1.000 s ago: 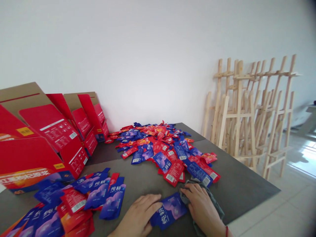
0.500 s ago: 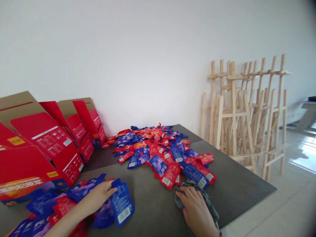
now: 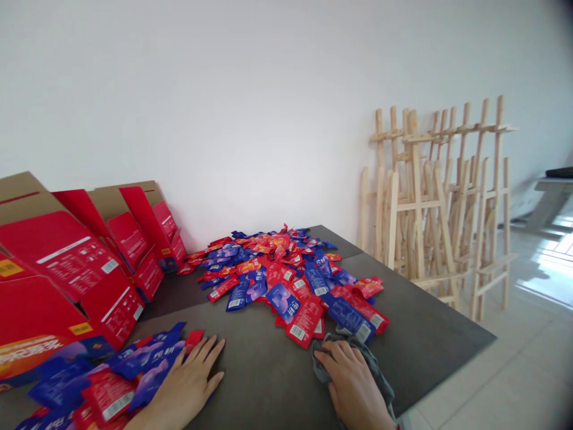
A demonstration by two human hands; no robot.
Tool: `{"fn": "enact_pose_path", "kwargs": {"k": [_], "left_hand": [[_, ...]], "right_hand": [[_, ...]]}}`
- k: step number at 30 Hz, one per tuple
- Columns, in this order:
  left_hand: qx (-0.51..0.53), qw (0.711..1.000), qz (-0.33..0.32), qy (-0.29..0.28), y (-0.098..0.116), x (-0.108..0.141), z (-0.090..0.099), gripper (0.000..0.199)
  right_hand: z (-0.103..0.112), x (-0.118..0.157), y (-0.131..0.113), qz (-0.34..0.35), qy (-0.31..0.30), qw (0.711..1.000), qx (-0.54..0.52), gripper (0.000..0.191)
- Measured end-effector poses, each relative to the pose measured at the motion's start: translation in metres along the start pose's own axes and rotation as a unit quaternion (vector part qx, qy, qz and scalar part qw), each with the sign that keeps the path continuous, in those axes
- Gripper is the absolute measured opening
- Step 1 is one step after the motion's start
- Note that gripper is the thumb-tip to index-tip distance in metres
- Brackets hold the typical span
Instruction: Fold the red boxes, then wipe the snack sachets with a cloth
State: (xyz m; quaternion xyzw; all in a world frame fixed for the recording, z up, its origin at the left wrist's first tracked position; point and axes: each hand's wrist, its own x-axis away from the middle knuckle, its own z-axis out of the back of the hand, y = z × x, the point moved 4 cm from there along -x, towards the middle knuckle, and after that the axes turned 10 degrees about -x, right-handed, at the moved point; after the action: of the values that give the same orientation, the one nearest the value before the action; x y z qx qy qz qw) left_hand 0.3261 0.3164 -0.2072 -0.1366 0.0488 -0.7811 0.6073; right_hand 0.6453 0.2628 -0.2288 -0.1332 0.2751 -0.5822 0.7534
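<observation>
My left hand [image 3: 190,382] lies with its fingers spread on the table [image 3: 259,364], at the right edge of a near pile of red and blue pouches [image 3: 110,391]. Nothing shows in its grasp, though a blue corner peeks out beneath it. My right hand [image 3: 351,373] is curled over a crumpled grey-green cloth [image 3: 373,370] near the front right edge of the table. Just beyond the cloth is a blue pouch [image 3: 351,316], part of a larger heap of red and blue pouches [image 3: 273,272] that stretches back to the wall.
Open red cardboard boxes [image 3: 67,263] stand in a row on the left side of the table. Wooden easels [image 3: 418,203] lean together by the wall on the right, past the table's edge. Another table [image 3: 553,188] is at the far right.
My left hand has let go of the blue pouch and opened out flat on the table beside the near pile. The right hand stays on the cloth. The view has shifted slightly.
</observation>
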Motion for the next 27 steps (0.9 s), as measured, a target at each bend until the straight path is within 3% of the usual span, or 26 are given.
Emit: {"fn": "enact_pose_path", "kwargs": {"k": [3,5,7,10,14,16,19,22,27], "left_hand": [[0.010,1.000,-0.026,-0.006,-0.024,0.004,-0.005,0.059],[0.015,0.999,-0.032,-0.011,-0.036,0.004,0.002,0.058],[-0.002,1.000,-0.026,-0.007,-0.035,-0.001,0.015,0.051],[-0.030,0.996,-0.055,0.070,0.002,-0.024,0.043,0.033],[-0.022,0.967,-0.161,0.198,0.076,-0.072,0.066,0.056],[-0.036,0.954,-0.202,0.217,0.103,-0.096,0.068,0.064],[-0.057,0.942,-0.253,0.210,0.123,-0.118,0.068,0.055],[-0.062,0.942,-0.259,0.206,0.120,-0.118,0.072,0.042],[-0.051,0.957,-0.218,0.185,0.080,-0.082,0.071,0.031]], "right_hand": [[-0.001,-0.001,0.001,-0.001,-0.002,1.000,0.006,0.059],[-0.001,-0.001,0.001,0.000,-0.001,1.000,0.010,0.058],[-0.001,-0.002,0.000,0.003,0.002,1.000,0.010,0.058],[-0.001,-0.002,-0.001,0.003,0.005,1.000,0.009,0.057],[0.001,-0.001,-0.001,0.003,0.005,1.000,0.004,0.058],[0.002,0.000,-0.001,0.005,0.005,1.000,0.001,0.059],[0.002,0.000,0.000,0.005,0.007,1.000,-0.001,0.059],[0.002,-0.001,0.001,0.002,0.008,1.000,-0.009,0.059],[0.001,-0.002,0.001,0.002,0.010,1.000,-0.017,0.060]]}}
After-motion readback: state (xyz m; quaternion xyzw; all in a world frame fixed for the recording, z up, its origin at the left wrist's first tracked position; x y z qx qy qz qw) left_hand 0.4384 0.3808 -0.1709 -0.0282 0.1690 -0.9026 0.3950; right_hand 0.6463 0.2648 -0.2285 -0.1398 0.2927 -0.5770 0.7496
